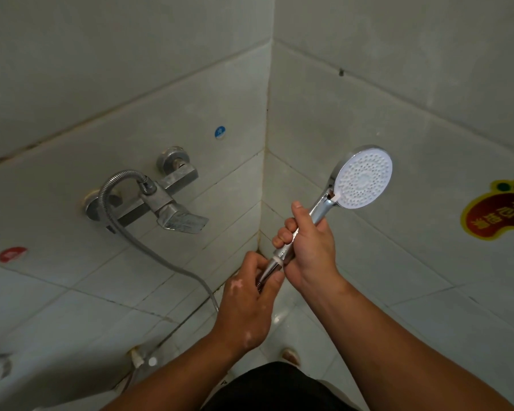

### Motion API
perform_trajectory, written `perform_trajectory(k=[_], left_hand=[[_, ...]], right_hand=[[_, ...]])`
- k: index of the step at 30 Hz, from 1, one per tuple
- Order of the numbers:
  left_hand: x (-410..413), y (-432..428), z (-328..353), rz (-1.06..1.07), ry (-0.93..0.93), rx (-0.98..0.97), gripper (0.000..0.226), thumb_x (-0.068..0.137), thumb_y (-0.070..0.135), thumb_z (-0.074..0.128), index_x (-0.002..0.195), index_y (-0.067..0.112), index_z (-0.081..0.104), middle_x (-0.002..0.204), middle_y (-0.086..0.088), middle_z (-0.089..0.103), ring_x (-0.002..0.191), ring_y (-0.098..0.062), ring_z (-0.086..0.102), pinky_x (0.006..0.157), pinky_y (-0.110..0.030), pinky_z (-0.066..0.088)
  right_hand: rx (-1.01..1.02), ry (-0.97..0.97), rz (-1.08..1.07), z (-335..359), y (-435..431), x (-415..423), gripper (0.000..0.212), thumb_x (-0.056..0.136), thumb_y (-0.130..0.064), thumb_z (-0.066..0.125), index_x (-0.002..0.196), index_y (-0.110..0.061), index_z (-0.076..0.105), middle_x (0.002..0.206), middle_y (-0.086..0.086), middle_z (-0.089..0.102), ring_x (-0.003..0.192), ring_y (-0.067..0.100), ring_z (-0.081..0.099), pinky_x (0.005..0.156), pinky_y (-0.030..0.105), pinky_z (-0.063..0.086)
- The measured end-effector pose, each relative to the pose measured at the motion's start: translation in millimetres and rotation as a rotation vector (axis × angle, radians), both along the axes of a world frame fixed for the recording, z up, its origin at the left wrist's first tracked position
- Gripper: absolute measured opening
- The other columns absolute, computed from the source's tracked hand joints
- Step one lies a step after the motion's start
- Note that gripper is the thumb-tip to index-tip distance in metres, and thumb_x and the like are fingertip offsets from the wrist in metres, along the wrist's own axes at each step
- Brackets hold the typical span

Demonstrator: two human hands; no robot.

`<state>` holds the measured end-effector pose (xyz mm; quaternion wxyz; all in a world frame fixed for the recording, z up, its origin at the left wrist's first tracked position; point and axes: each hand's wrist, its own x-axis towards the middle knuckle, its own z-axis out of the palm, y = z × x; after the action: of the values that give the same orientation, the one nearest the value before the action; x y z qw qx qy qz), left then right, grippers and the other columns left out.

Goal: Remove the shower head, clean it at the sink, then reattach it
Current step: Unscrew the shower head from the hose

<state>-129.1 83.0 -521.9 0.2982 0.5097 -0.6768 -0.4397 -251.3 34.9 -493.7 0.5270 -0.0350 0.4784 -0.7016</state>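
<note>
Your right hand [306, 241] has its fingers curled tight round the chrome handle of the shower head [362, 178], with the thumb uppermost on the handle. The white spray face sits above and to the right of that hand and is turned toward you. Your left hand [250, 295] is just below and to the left of the right one, almost touching it. Its thumb and fingertips pinch the hose nut [269, 268] where it meets the bottom end of the handle at a white ring.

From under your left hand the metal hose [149, 247] runs up and to the left. It then arches over and joins the mixer tap [166, 200] on the tiled wall, well to the left of both hands. The tap's lever points down and toward you.

A round blue sticker [219, 132] sits on the wall above the tap, up and left of your right hand. A red sticker [12, 254] lies far to the left of your left hand. On the other wall, to the right of your right hand and past the spray face, is a foot-shaped sticker [499, 212] with a yellow edge.
</note>
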Motion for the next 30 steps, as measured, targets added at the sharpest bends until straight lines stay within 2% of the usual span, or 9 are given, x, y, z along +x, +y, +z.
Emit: perform_trajectory(k=[5, 9, 13, 15, 19, 22, 27, 28, 30], left_hand=[[-2.1, 0.5, -1.8, -0.002, -0.051, -0.044, 0.022, 0.104, 0.032, 0.051, 0.082, 0.033, 0.052, 0.064, 0.009, 0.051, 0.061, -0.005, 0.050, 0.057, -0.014, 0.039], [-4.0, -1.5, -0.6, -0.003, -0.069, 0.027, 0.034, 0.107, 0.033, 0.042, 0.074, 0.035, 0.053, 0.056, 0.007, 0.047, 0.057, -0.005, 0.049, 0.053, -0.017, 0.036], [-3.4, -3.3, 2.1, -0.027, -0.014, 0.117, 0.014, 0.099, 0.043, 0.057, 0.096, 0.030, 0.053, 0.060, 0.006, 0.052, 0.052, -0.002, 0.049, 0.051, -0.017, 0.037], [-2.1, -2.8, 2.0, -0.041, 0.010, 0.111, 0.021, 0.097, 0.041, 0.062, 0.101, 0.026, 0.048, 0.061, 0.003, 0.054, 0.048, -0.003, 0.048, 0.048, -0.018, 0.039], [-2.6, -0.8, -1.1, -0.013, 0.012, 0.018, 0.016, 0.101, 0.038, 0.055, 0.091, 0.026, 0.050, 0.074, -0.006, 0.064, 0.064, -0.018, 0.056, 0.056, -0.026, 0.045], [-4.6, 0.3, -0.1, -0.021, -0.037, -0.007, 0.024, 0.100, 0.047, 0.044, 0.082, 0.031, 0.049, 0.065, 0.002, 0.056, 0.062, -0.013, 0.053, 0.055, -0.020, 0.041], [-4.1, -5.0, -2.4, -0.042, -0.084, 0.043, 0.039, 0.108, 0.032, 0.038, 0.070, 0.037, 0.047, 0.059, 0.009, 0.044, 0.055, -0.005, 0.045, 0.053, -0.018, 0.032], [-3.9, -5.6, -1.0, -0.048, -0.069, 0.052, 0.034, 0.107, 0.033, 0.041, 0.074, 0.036, 0.050, 0.061, 0.008, 0.047, 0.054, -0.005, 0.045, 0.053, -0.020, 0.033], [-3.2, -5.5, 1.9, -0.051, -0.020, 0.091, 0.009, 0.101, 0.037, 0.054, 0.094, 0.032, 0.054, 0.063, 0.004, 0.054, 0.054, -0.002, 0.050, 0.051, -0.019, 0.040]], right_hand=[[-0.011, 0.009, 0.011, 1.1, 0.0, -0.1, 0.024, 0.098, -0.017, 0.064, 0.085, -0.018, 0.043, 0.059, -0.001, 0.040, 0.045, 0.011, 0.038, 0.044, 0.026, 0.038], [0.004, 0.030, 0.019, -0.4, 1.8, -2.6, 0.023, 0.099, -0.018, 0.064, 0.086, -0.017, 0.045, 0.059, -0.001, 0.039, 0.045, 0.011, 0.038, 0.044, 0.026, 0.039], [0.015, 0.009, -0.006, -1.1, 1.6, -3.9, 0.024, 0.098, -0.018, 0.064, 0.086, -0.017, 0.044, 0.058, -0.001, 0.039, 0.044, 0.011, 0.038, 0.043, 0.026, 0.039], [0.014, 0.004, -0.013, -0.4, 2.0, -4.0, 0.023, 0.098, -0.018, 0.064, 0.087, -0.017, 0.044, 0.058, -0.001, 0.040, 0.044, 0.011, 0.038, 0.043, 0.026, 0.039], [-0.003, -0.012, -0.007, 2.2, 2.5, -4.1, 0.023, 0.099, -0.018, 0.064, 0.087, -0.018, 0.044, 0.058, -0.001, 0.040, 0.044, 0.011, 0.039, 0.043, 0.026, 0.039], [-0.014, 0.018, 0.004, 3.2, 2.2, -4.6, 0.022, 0.099, -0.017, 0.063, 0.088, -0.017, 0.044, 0.058, -0.001, 0.040, 0.045, 0.011, 0.039, 0.045, 0.026, 0.040], [-0.007, 0.054, 0.009, 4.2, 4.3, -5.2, 0.019, 0.099, -0.018, 0.062, 0.090, -0.016, 0.046, 0.059, -0.001, 0.041, 0.046, 0.011, 0.038, 0.045, 0.026, 0.040], [-0.005, 0.050, 0.004, 4.2, 3.9, -4.7, 0.019, 0.099, -0.018, 0.062, 0.090, -0.016, 0.046, 0.059, -0.001, 0.041, 0.046, 0.011, 0.038, 0.045, 0.026, 0.040], [-0.004, 0.046, -0.009, 3.5, 2.8, -4.1, 0.021, 0.099, -0.018, 0.063, 0.089, -0.016, 0.045, 0.059, -0.001, 0.041, 0.046, 0.011, 0.039, 0.045, 0.027, 0.040]])
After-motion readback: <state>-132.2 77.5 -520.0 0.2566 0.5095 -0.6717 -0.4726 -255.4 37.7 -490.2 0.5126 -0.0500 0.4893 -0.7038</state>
